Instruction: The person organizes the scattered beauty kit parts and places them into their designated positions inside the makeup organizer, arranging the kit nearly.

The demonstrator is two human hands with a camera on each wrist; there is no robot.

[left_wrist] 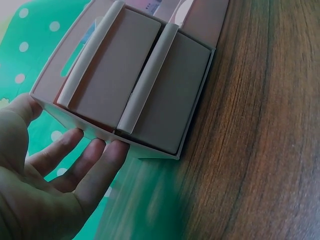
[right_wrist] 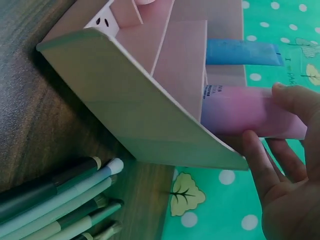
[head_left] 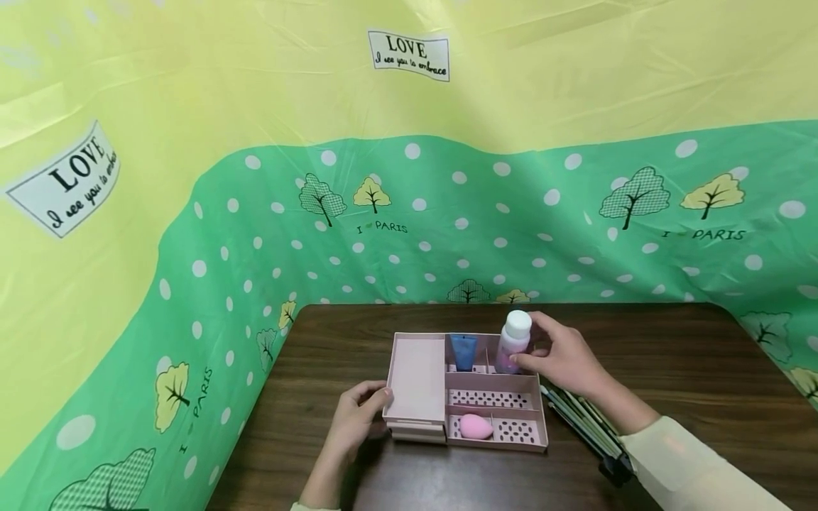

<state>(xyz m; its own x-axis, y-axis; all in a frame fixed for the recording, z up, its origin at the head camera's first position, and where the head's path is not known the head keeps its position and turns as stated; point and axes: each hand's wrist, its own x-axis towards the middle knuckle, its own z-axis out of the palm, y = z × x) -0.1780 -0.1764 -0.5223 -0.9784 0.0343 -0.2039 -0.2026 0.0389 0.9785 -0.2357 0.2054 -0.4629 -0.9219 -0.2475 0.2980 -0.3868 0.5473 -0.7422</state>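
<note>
My right hand (head_left: 571,357) holds a pink-and-purple bottle (right_wrist: 235,111) with a white cap between thumb and fingers. The bottle's lower end sits in the back right compartment of a pink desktop organizer (head_left: 415,376). In the same back row, a blue tube (head_left: 464,351) stands to the bottle's left. A pink makeup sponge (head_left: 476,426) lies in the front row. At the organizer's left side rests my left hand (head_left: 354,415); in the left wrist view its thumb and fingertips touch the side wall, next to two drawers (left_wrist: 112,65) at the front.
Several makeup brushes (head_left: 584,419) lie on the dark wooden table (head_left: 690,383), right of the organizer and below my right forearm. A green and yellow patterned cloth (head_left: 409,191) hangs behind the table and along its left side.
</note>
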